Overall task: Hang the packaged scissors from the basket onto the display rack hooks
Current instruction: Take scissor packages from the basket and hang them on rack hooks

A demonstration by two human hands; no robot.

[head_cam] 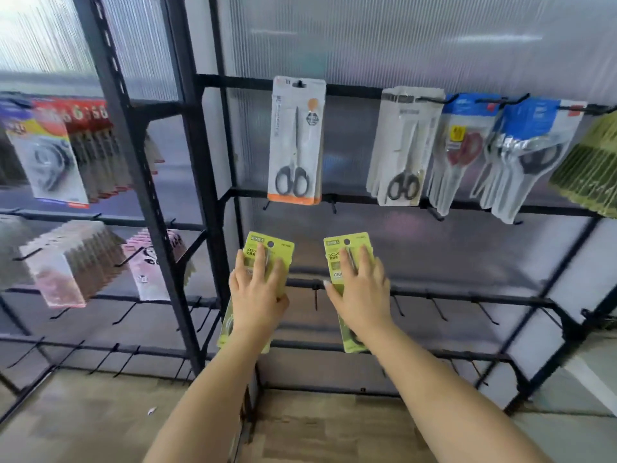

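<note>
Each hand holds up a green scissors package in front of the black display rack (213, 182). My left hand (257, 295) grips the left green package (283, 245), fingers over its front and thumb behind its right edge. My right hand (360, 295) holds the right green package (337, 248), fingers spread on its front. Both packages stand upright just below the second rail, whose empty hooks (333, 205) stick out above them. The basket is out of view.
On the top rail hang an orange-edged scissors pack (295, 142), white scissors packs (404, 145), blue-topped packs (521, 152) and green packs (591, 168). The left rack bay carries other goods (66, 152). Lower rails (467, 297) have several bare hooks. Wood floor lies below.
</note>
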